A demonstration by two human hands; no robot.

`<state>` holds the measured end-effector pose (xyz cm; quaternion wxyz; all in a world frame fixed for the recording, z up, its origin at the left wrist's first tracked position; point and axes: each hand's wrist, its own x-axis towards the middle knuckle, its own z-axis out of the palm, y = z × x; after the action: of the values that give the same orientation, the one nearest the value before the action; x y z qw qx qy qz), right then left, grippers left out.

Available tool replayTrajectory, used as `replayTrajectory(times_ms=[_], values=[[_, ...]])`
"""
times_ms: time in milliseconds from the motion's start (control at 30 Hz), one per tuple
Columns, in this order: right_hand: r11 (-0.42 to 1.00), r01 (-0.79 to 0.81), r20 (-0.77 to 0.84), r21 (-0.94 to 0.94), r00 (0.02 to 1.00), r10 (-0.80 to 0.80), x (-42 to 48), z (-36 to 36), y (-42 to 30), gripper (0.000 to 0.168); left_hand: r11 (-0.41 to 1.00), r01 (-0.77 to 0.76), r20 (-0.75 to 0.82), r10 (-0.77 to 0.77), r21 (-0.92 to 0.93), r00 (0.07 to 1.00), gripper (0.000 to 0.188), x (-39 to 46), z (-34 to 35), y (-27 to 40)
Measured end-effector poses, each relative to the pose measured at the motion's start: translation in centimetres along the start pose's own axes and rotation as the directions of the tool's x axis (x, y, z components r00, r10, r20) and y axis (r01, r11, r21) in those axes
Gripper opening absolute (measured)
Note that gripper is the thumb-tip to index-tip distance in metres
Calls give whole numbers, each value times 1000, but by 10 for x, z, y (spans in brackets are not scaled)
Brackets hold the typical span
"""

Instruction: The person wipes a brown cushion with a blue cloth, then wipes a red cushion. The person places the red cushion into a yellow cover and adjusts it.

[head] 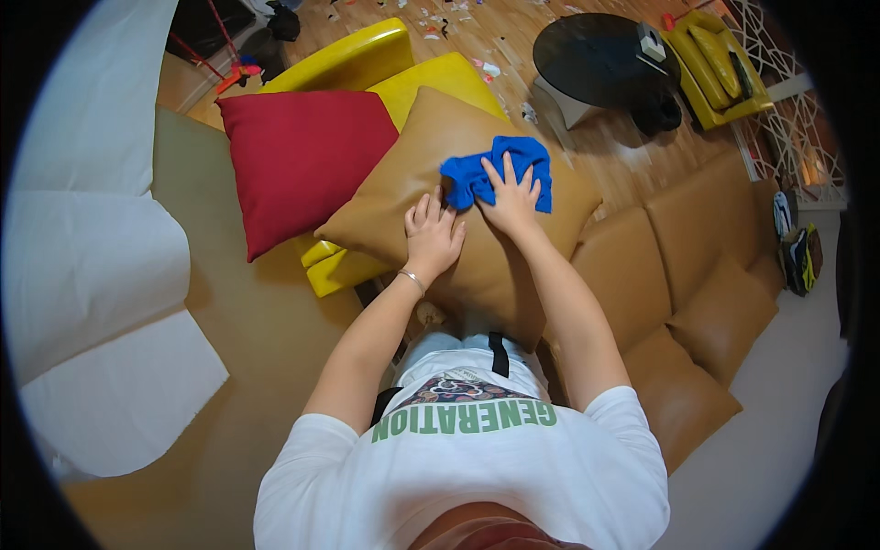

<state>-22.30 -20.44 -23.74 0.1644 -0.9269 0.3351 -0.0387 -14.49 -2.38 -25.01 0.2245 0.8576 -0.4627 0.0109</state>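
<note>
A tan leather-like cushion (485, 265) lies in front of me, propped partly over a yellow armchair (447, 75). On its upper face is a crumpled blue cloth (528, 148). My right hand (512, 201) presses the cloth against the cushion, fingers spread over the fabric. Just left of it, my left hand (432, 237) rests flat on the bare cushion surface, fingers slightly apart and holding nothing. A red cushion (309, 165) sits beside the tan one on the left, its right edge partly covered by it.
A brown sofa (619, 268) with loose cushions (729, 316) stands on the right. White sheeting (103, 275) covers furniture at left. Beyond are a round black table (591, 58), another yellow armchair (715, 69), and a wood floor (474, 34) strewn with scraps. A red-handled tool (237, 74) stands upper left.
</note>
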Motion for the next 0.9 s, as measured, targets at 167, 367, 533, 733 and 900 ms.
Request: replayTrajectory(times_ms=[167, 367, 533, 733, 900], values=[[999, -33, 64, -5, 997, 33, 55, 1, 11, 70, 777, 302, 14, -353, -552, 936, 40, 31, 22, -35], [853, 517, 200, 73, 830, -521, -46, -29, 5, 66, 169, 471, 284, -610, -866, 740, 59, 45, 20, -61], [757, 632, 227, 167, 722, -653, -73, -39, 38, 65, 308, 416, 195, -553, -856, 810, 59, 45, 16, -43], [992, 111, 122, 68, 985, -119, 60, -17, 55, 80, 290, 429, 202, -577, -855, 792, 56, 56, 6, -30], [951, 308, 108, 35, 945, -310, 60, -1, 31, 68, 748, 343, -283, -569, -568, 772, 38, 69, -11, 21]])
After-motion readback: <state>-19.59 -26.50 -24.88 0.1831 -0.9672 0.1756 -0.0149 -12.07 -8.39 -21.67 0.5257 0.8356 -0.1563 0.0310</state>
